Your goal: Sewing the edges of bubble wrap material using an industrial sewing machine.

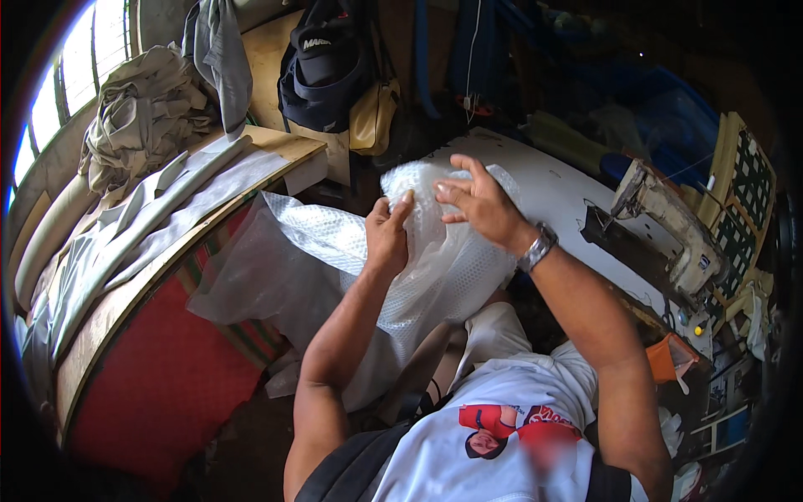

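A large sheet of clear bubble wrap [326, 234] hangs in front of me, bunched at the top and draping over my lap. My left hand [387, 234] grips its upper part, thumb pointing up and pressed against the plastic. Beside it, my right hand [488, 205] has its fingers spread and partly bent. Those fingertips are at the bunched plastic, but I cannot see them pinching it. A metal wristwatch [539, 246] is on my right wrist. The lower folds of the sheet pass behind my left forearm.
To the right, a sewing machine [669, 226] sits on a white tabletop [535, 171]. Grey fabric strips [142, 226] lie on a wooden bench at left, with a crumpled fabric pile [146, 109] behind. A dark bag [322, 84] hangs at the back. An orange pouch [669, 358] is at right.
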Demonstrator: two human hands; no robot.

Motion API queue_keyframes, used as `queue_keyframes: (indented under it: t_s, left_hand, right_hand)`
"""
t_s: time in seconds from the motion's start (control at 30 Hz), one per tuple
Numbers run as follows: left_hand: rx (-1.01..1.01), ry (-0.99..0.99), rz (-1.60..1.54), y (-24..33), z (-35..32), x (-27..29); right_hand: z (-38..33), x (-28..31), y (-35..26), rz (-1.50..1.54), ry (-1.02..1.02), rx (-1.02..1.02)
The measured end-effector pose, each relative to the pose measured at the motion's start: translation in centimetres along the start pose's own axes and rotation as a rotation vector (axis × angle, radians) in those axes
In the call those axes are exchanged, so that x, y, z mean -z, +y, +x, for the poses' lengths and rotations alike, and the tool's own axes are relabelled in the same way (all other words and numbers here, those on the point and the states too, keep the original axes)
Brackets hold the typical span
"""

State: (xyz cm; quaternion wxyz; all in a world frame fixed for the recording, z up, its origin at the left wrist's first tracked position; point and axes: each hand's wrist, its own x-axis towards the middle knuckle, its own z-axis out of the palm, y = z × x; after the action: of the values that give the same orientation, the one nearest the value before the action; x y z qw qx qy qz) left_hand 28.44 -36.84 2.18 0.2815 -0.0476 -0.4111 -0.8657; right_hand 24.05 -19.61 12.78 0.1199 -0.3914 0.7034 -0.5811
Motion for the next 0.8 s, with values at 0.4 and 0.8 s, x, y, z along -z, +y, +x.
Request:
queue_keyframes:
  t_s: [0.4, 0.8]
  left_hand:
    - [0.161, -0.103, -0.588, -2.2, -4.6, 0.3]
    - [0.395, -0.106, -0.015, -2.9, -4.4, 2.6]
  right_hand:
    - [-0.8, -3.7, 2.0, -0.509, -0.017, -0.074]
    - [-3.7, -2.5, 3.9, -0.651, -0.308, -0.143]
